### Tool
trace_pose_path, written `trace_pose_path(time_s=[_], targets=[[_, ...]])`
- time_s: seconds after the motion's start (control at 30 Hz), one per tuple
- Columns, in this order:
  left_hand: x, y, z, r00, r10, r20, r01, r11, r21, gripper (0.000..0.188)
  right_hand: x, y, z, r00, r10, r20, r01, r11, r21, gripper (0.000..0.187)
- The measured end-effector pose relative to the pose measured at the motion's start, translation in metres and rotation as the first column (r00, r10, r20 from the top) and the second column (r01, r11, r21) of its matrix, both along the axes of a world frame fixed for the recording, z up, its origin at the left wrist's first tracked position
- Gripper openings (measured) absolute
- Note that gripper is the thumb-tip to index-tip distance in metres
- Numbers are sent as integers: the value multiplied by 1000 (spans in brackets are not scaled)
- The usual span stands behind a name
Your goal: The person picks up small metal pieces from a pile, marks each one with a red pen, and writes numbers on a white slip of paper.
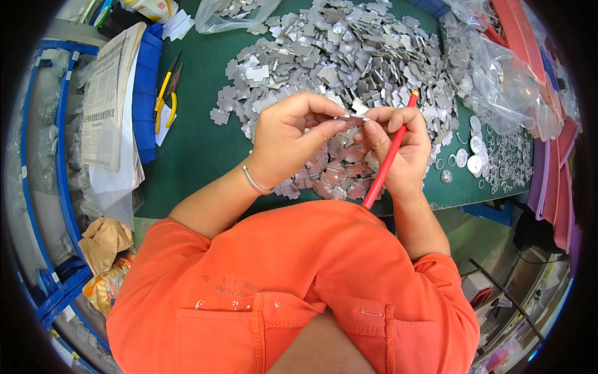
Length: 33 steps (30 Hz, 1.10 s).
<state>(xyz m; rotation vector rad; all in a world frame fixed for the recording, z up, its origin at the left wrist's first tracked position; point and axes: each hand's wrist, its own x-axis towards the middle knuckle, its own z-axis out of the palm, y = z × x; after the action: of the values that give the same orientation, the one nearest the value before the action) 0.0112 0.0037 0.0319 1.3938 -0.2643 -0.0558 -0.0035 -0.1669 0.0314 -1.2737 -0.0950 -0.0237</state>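
Note:
Between both hands, above the green tabletop, is a small flat metal piece (354, 121), seen nearly edge on. My left hand (296, 128) pinches its left end between thumb and fingers. At its right end the thumb and fingertips of my right hand (402, 143) are closed on it. A red pencil (389, 159) also rests in my right hand, slanting past the palm, its yellowish end up. Below the hands lies a smaller heap of reddish-tinted metal pieces (339, 171). A large pile of grey cross-shaped metal pieces (311, 53) spreads beyond them.
Yellow-handled pliers (172, 103) lie at the left beside a blue bin (148, 93) with a newspaper (109, 100) against it. Round metal discs and rings (476, 149) are scattered at the right, near clear plastic bags (504, 87). Another plastic bag (233, 12) of pieces sits at the back.

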Motion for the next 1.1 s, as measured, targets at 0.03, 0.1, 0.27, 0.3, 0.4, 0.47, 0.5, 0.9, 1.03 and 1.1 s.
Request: trace_pose_path(time_s=[0.03, 0.1, 0.27, 0.3, 0.4, 0.47, 0.5, 0.9, 1.03, 1.1], targets=[[0, 0, -1, 996, 20, 83, -24, 998, 51, 12, 1, 0, 0, 1000, -2, 9, 2, 1000, 8, 25], [0, 2, -2, 991, -11, 136, -4, 994, 106, 14, 1, 1, 0, 1000, -9, 28, 9, 1000, 8, 25], [0, 4, -6, 966, 4, 257, -44, 988, 149, 16, 1, -1, 0, 995, -5, 97, 9, 999, -38, 27], [1, 2, -5, 960, 34, 277, -80, 984, 157, 15, 2, -2, -1, 995, -6, 98, 8, 1000, -22, 27], [5, 5, -1, 862, 4, 507, -205, 917, 343, 17, 4, 0, -1, 999, -6, 54, 5, 1000, 21, 28], [6, 9, -1, 868, -11, 497, -202, 906, 373, 18, 14, -2, 4, 994, 103, -25, -103, 995, -13, 27], [8, 8, 2, 876, 35, 481, -231, 906, 355, 19, 24, -4, 14, 979, 142, -148, -151, 987, -54, 28], [29, 30, -4, 934, -37, 356, -188, 796, 575, 10, 179, -62, 47, 949, -272, 161, 273, 962, 18, 12], [55, 19, -12, 849, -181, 496, -226, 724, 652, 18, 110, -37, 33, 985, -137, 102, 156, 965, -211, 13], [68, 2, -20, 849, -197, 490, -280, 619, 734, 22, 84, -31, 27, 994, -78, 78, 96, 959, -265, 15]])
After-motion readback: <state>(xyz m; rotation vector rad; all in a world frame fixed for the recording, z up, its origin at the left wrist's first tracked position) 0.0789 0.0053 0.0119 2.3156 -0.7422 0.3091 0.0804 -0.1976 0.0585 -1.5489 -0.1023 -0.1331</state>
